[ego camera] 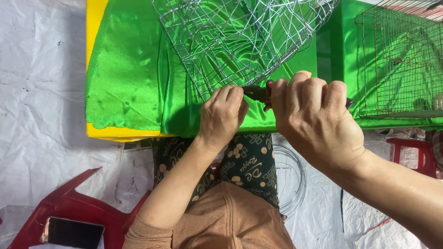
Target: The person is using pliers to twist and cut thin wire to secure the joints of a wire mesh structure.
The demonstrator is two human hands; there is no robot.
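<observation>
— Wire frame [240, 37] first: silver, basket-shaped, lying at the near edge of the table, just above both hands. Many crossing strands already bent and joined into a mesh.

— Finished, then?

— Hard to call finished. Upper part cut off by the top of the view. Lower rim at the hands right now, so work on that edge judged not yet done.

— And underneath?

— Green satin cloth [129, 69], draped over a yellow table [94, 27] and hanging down the front. White crinkled sheet [37, 92] spread over the floor to the left.

— Anything complete nearby?

— Boxy wire cage [401, 60] at far right on the same green cloth, finer grid, closed on every side that shows. Looks whole, well apart from the hands.

— Lower down?

— Red plastic chair [69, 203] at bottom left, tipped at an angle.

— Hands?

— Right hand [318, 115] balled into a fist, fingers wrapped tight round the handles of the pliers [258, 93]. Left hand [221, 115] just beside it, fingers curled and pressed together, pinching the frame's lower rim right at the plier nose. Exact wire under the fingertips hidden.

— Spare material?

— Coil of thin wire [290, 180] on the floor by the knee, plenty unused. Smallest of all, a dark phone [74, 233] lying on the chair.
</observation>
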